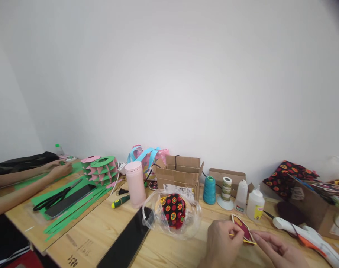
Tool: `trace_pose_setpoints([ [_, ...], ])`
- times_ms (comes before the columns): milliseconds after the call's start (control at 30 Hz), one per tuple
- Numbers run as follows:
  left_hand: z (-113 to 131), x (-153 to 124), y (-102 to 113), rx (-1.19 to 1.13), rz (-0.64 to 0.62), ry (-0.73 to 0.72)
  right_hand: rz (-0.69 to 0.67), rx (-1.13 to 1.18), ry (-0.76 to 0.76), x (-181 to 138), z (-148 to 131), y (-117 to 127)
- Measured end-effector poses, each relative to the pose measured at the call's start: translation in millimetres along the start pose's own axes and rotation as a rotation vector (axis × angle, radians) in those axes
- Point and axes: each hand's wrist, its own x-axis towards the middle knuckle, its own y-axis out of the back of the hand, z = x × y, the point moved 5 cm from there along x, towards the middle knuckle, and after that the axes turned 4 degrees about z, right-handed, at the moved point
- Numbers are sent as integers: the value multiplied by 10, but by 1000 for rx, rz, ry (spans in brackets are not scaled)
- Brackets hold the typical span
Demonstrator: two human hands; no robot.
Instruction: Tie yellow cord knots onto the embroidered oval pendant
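Observation:
A dark red decorated piece with a cream border (pixel 242 226) is held low over the table between my two hands. My left hand (pixel 224 241) is closed, thumb and forefinger pinched at the piece's lower left side. A thin yellow cord (pixel 250 242) runs along the lower edge and shows at the left fingers too. My right hand (pixel 279 251) pinches the right-hand tip, its other fingers loosely curled. What lies under the fingertips is hidden. Just behind stand a squeeze bottle with a yellow label (pixel 255 205) and a white bottle (pixel 241 197).
A white glue gun (pixel 306 236) lies at right before a cardboard box (pixel 311 210). Leftward are thread spools (pixel 209 190), a plastic bag (pixel 190 227) around patterned fabric, a phone (pixel 127 238) and a pink tumbler (pixel 135 185). Another person's hands (pixel 59 169) work at far left near scissors (pixel 54 197).

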Motion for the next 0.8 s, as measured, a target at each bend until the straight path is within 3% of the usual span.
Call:
trace_pose_setpoints([
  [200, 121, -34, -7, -71, -112, -116, -91, 33, 64, -37, -21, -97],
  [400, 125, -24, -50, -21, -167, -173, -61, 48, 99, -21, 29, -104],
  [600, 79, 15, -84, -15, -126, -80, -6, 88, 154, -57, -59, -117],
  [800, -72, 67, -154, -230, -126, 67, 74, 208, 108, -13, -4, -34],
])
